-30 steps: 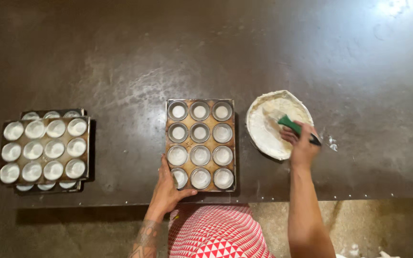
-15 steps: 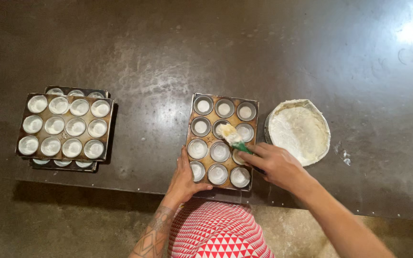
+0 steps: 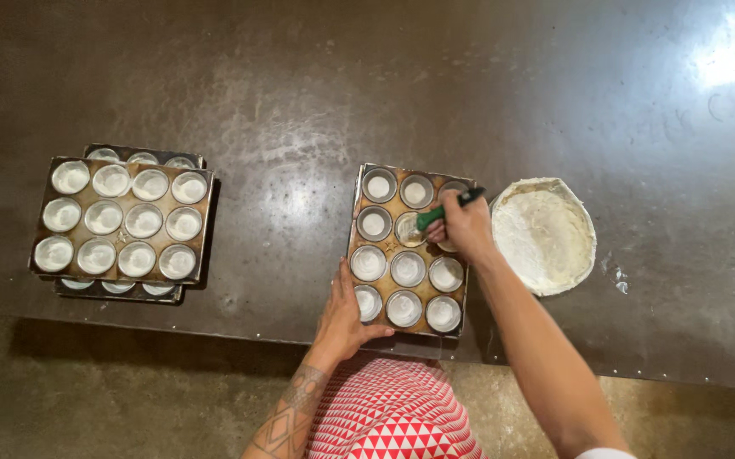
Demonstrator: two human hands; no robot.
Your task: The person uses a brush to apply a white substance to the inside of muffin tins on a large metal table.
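The right hand [image 3: 467, 228] has carried its green-handled brush [image 3: 439, 211] from the middle cup toward the tin's upper right, fingers closed around the handle. On the dark bench [image 3: 299, 85], the muffin tin [image 3: 410, 248] sits steadied by the left hand [image 3: 343, 316], fingers spread flat on its corner, beside the floury bowl [image 3: 544, 234]; stacked tins [image 3: 122, 219] wait leftward.

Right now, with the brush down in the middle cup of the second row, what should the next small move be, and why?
Probably sweep the brush round that cup's wall, then on to the next cup. The right hand has the bristles in it, the left hand steadies the tin at its near edge, and the bowl sits close by.
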